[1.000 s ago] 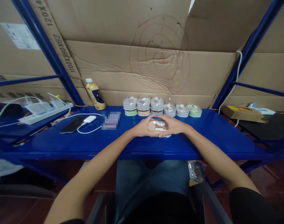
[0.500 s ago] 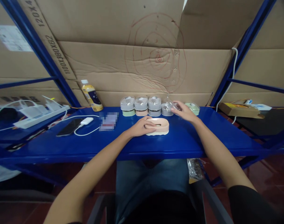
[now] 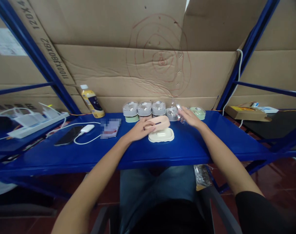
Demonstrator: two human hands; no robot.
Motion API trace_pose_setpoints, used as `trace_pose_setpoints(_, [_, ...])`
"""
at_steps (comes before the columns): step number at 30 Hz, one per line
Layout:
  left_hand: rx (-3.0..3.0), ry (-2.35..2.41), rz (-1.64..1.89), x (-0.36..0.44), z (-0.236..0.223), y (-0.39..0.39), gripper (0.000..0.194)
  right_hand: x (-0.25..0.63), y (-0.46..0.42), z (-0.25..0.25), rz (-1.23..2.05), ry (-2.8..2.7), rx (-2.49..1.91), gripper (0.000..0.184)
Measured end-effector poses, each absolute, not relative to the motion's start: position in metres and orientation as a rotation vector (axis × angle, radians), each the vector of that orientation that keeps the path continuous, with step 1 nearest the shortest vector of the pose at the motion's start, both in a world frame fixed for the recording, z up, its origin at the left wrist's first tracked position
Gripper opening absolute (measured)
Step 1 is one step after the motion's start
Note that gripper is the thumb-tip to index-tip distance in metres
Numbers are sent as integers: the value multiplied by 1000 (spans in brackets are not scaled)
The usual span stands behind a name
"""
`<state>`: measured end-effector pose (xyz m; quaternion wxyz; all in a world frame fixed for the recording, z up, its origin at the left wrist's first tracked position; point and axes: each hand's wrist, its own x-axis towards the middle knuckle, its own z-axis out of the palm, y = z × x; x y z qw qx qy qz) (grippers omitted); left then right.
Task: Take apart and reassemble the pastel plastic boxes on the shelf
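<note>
My left hand point(image 3: 140, 129) is closed on the left end of a peach oval shell point(image 3: 163, 121) with a slot in its top. The shell is tilted and raised behind a cream base point(image 3: 162, 135), which lies on the blue table with a raised oval in its middle. To the right, my right hand point(image 3: 190, 117) grips a clear plastic cover point(image 3: 179, 109), tipped on its side in front of the row of small boxes. Part of the cover is hard to make out against a grey box point(image 3: 171, 114) behind it.
Stacked lidded boxes point(image 3: 144, 108) line the back, with a green box point(image 3: 198, 113) at their right end. On the left are a yellow bottle point(image 3: 92, 102), a phone point(image 3: 69, 135) with a white cable and a blurred flat item point(image 3: 110, 128). An opened carton point(image 3: 246, 112) lies at right.
My hands were together around the covered peach box. The right hand has carried the clear cover off to the back right, and the left has lifted the peach shell off its cream base.
</note>
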<state>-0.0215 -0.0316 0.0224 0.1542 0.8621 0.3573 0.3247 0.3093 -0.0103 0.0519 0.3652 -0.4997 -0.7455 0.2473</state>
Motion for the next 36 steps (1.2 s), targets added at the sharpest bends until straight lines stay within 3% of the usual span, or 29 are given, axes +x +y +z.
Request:
trace_pose_setpoints(5, [2598, 839, 750, -7, 18, -44, 48, 304, -16, 53, 428, -2080, -1137, 76])
trace_pose_setpoints(10, [2444, 942, 833, -3, 10, -40, 101, 289, -27, 52, 376, -2396, -863, 81])
trace_pose_setpoints(15, [2228, 917, 932, 0, 1, -33, 121, 268, -32, 42, 334, -2502, -815, 91])
trace_pose_setpoints(24, [2188, 980, 934, 4, 2, -36, 124, 256, -26, 26, 295, -2530, -841, 97])
trace_pose_setpoints(36, [2175, 960, 914, 0, 1, -28, 114, 255, -19, 23, 334, -2539, -863, 99])
